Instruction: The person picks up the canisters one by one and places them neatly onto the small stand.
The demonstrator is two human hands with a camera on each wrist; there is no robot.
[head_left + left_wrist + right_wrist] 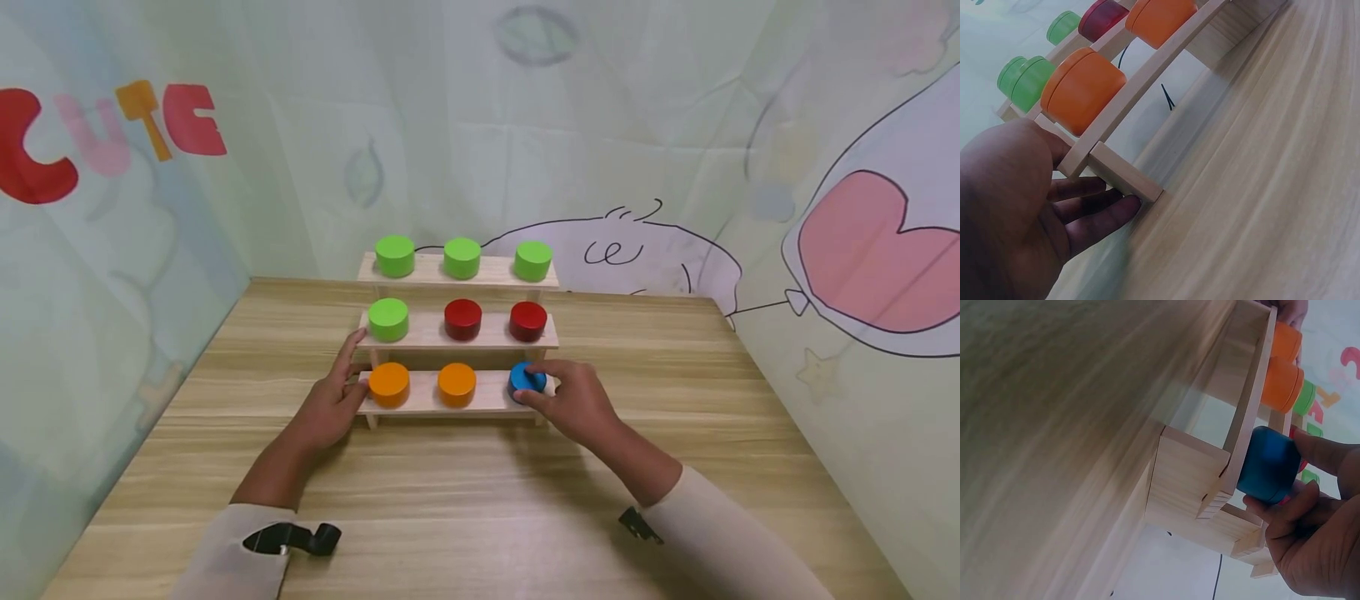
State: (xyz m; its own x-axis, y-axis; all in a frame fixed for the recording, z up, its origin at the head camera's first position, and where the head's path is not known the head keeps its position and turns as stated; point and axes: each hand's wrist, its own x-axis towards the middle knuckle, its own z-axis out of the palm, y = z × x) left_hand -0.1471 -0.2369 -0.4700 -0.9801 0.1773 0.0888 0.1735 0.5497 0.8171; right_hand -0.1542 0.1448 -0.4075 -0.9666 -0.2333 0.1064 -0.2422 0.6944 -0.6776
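Note:
A three-tier wooden rack [491, 402] stands on the table, bearing short round cylinders with a seam line near the top. My right hand [581, 404] pinches the blue cylinder [529, 380] between thumb and fingers at the right end of the lowest tier. In the right wrist view the blue cylinder [1269, 465] sits right at the board. My left hand [330, 408] holds the rack's left end, thumb by the lowest tier and a finger up at the middle one. In the left wrist view, its fingers [1094, 228] lie against the rack's leg [1125, 172].
Two orange cylinders [457, 384] share the lowest tier. A green cylinder [388, 320] and two red cylinders [462, 319] stand on the middle tier, three green ones [462, 258] on top. A printed cloth [300, 167] hangs around the wood-grain table [420, 517].

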